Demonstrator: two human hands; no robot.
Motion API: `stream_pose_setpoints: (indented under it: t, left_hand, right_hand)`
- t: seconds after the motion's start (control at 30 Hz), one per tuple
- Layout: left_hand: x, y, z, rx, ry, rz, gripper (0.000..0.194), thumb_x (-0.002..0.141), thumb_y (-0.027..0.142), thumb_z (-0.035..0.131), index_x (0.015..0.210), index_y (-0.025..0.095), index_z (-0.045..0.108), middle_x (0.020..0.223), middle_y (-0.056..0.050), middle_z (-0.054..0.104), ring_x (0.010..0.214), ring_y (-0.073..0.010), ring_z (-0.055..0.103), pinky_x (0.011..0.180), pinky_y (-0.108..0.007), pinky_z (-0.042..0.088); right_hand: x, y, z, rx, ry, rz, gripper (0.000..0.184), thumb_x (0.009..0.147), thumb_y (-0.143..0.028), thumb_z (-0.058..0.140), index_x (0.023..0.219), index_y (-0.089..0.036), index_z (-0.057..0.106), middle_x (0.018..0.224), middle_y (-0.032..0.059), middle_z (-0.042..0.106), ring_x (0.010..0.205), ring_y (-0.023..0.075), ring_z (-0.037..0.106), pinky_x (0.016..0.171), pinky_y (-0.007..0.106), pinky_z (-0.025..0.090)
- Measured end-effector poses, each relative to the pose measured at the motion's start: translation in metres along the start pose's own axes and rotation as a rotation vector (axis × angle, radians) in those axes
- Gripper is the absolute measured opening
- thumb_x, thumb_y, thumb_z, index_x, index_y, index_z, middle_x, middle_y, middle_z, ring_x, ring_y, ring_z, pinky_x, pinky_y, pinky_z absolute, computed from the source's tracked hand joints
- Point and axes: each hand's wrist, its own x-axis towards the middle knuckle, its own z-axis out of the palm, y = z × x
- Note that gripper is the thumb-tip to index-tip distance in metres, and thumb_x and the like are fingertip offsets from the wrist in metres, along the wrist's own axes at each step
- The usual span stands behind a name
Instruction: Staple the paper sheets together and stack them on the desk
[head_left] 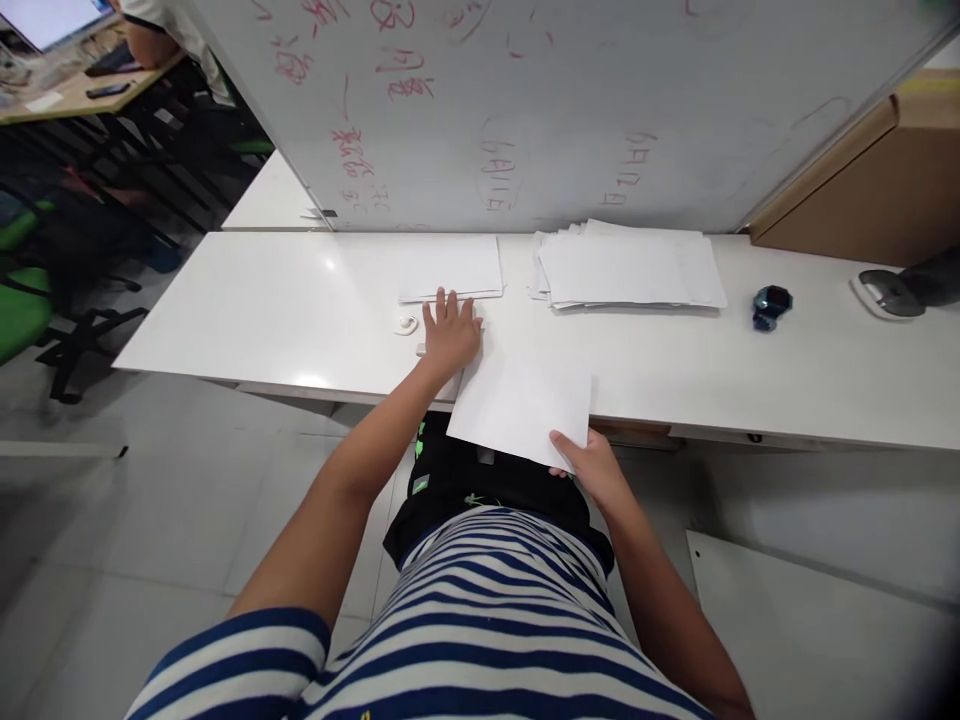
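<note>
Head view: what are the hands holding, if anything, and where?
The right hand pinches a white sheet at its near right corner, thumb on top. The left hand, palm down, grips nothing visible.

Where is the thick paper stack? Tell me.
In the head view, the thick paper stack is on the table, right of centre, between the thinner paper pile and the dark blue object, just in front of the whiteboard.
</note>
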Motion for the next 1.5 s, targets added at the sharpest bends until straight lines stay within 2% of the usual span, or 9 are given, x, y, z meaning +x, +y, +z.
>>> stream_pose_setpoints:
  t: [0.23, 0.37, 0.53, 0.63, 0.7, 0.83, 1.0, 1.17, 1.5]
  left_hand:
    - [-0.001, -0.003, -0.003, -0.004, -0.039, -0.038, 0.053, 0.092, 0.046, 0.030, 0.136, 0.018, 0.043, 0.149, -0.015, 0.033, 0.144, -0.0313, 0.009, 0.113, -0.057, 0.010]
    - [-0.004, -0.004, -0.009, -0.055, -0.011, -0.041, 0.054, 0.093, 0.051, 0.029, 0.134, 0.021, 0.045, 0.150, -0.012, 0.032, 0.144, -0.0303, 0.011, 0.112, -0.057, 0.015]
    - [-0.012, 0.000, -0.028, -0.155, 0.227, 0.003, 0.043, 0.096, 0.044, 0.027, 0.120, 0.024, 0.056, 0.146, -0.006, 0.040, 0.141, -0.0244, 0.022, 0.113, -0.049, 0.023]
    - [-0.022, -0.003, -0.039, -0.262, 0.421, -0.061, 0.049, 0.098, 0.039, 0.016, 0.114, 0.020, 0.058, 0.134, -0.008, 0.052, 0.134, -0.0202, 0.037, 0.111, -0.041, 0.030]
    - [-0.031, -0.010, -0.042, -0.294, 0.488, -0.108, 0.052, 0.098, 0.038, 0.012, 0.114, 0.019, 0.058, 0.129, -0.009, 0.056, 0.128, -0.0187, 0.044, 0.108, -0.038, 0.034]
    - [-0.053, -0.032, -0.030, -0.253, 0.415, -0.138, 0.054, 0.098, 0.042, 0.011, 0.114, 0.019, 0.058, 0.125, -0.010, 0.058, 0.125, -0.0209, 0.046, 0.108, -0.041, 0.035]
    - [-0.064, -0.048, -0.013, -0.201, 0.412, -0.180, 0.052, 0.098, 0.042, 0.014, 0.118, 0.017, 0.055, 0.130, -0.012, 0.054, 0.136, -0.0216, 0.033, 0.117, -0.047, 0.016]
    - [-0.058, -0.049, -0.011, -0.196, 0.374, -0.177, 0.054, 0.098, 0.040, 0.012, 0.110, 0.017, 0.059, 0.124, -0.012, 0.058, 0.134, -0.0207, 0.036, 0.118, -0.046, 0.014]
    - [-0.059, -0.052, -0.005, -0.261, 0.321, -0.250, 0.043, 0.096, 0.044, 0.025, 0.109, 0.022, 0.061, 0.135, -0.008, 0.051, 0.139, -0.0256, 0.027, 0.117, -0.051, 0.016]
  right_hand:
    - [0.002, 0.004, 0.001, 0.014, -0.014, -0.046, 0.026, 0.074, -0.035, 0.066, 0.085, -0.014, 0.056, 0.055, 0.0004, 0.061, 0.041, 0.0151, 0.057, 0.037, 0.024, 0.042]
    - [0.005, 0.007, -0.001, 0.022, -0.016, -0.066, 0.026, 0.075, -0.036, 0.065, 0.087, -0.014, 0.057, 0.054, 0.0008, 0.062, 0.041, 0.0155, 0.057, 0.038, 0.024, 0.043]
    - [0.006, 0.011, -0.001, 0.051, -0.018, -0.100, 0.027, 0.074, -0.035, 0.066, 0.088, -0.014, 0.058, 0.057, 0.0018, 0.064, 0.042, 0.0158, 0.058, 0.039, 0.025, 0.044]
    - [0.005, 0.013, -0.003, 0.038, 0.006, -0.099, 0.028, 0.074, -0.036, 0.066, 0.089, -0.014, 0.059, 0.060, 0.0017, 0.064, 0.042, 0.0154, 0.057, 0.038, 0.026, 0.045]
    - [0.002, 0.012, -0.007, 0.027, 0.042, -0.101, 0.029, 0.075, -0.038, 0.065, 0.090, -0.014, 0.060, 0.064, 0.0025, 0.065, 0.044, 0.0153, 0.058, 0.040, 0.027, 0.048]
    - [-0.006, 0.001, -0.021, 0.046, 0.165, -0.176, 0.033, 0.074, -0.041, 0.065, 0.093, -0.014, 0.063, 0.081, 0.0061, 0.068, 0.060, 0.0170, 0.061, 0.048, 0.028, 0.053]
    - [-0.018, -0.020, -0.044, 0.022, 0.261, -0.255, 0.037, 0.072, -0.046, 0.069, 0.085, -0.012, 0.065, 0.076, 0.0082, 0.067, 0.063, 0.0193, 0.061, 0.050, 0.028, 0.053]
    - [-0.029, -0.033, -0.051, 0.052, 0.200, -0.329, 0.034, 0.073, -0.047, 0.069, 0.078, -0.013, 0.065, 0.070, 0.0082, 0.066, 0.061, 0.0193, 0.059, 0.050, 0.028, 0.051]
    - [-0.026, -0.030, -0.038, 0.086, 0.082, -0.255, 0.037, 0.072, -0.048, 0.070, 0.084, -0.013, 0.066, 0.072, 0.0063, 0.064, 0.060, 0.0178, 0.056, 0.047, 0.029, 0.049]
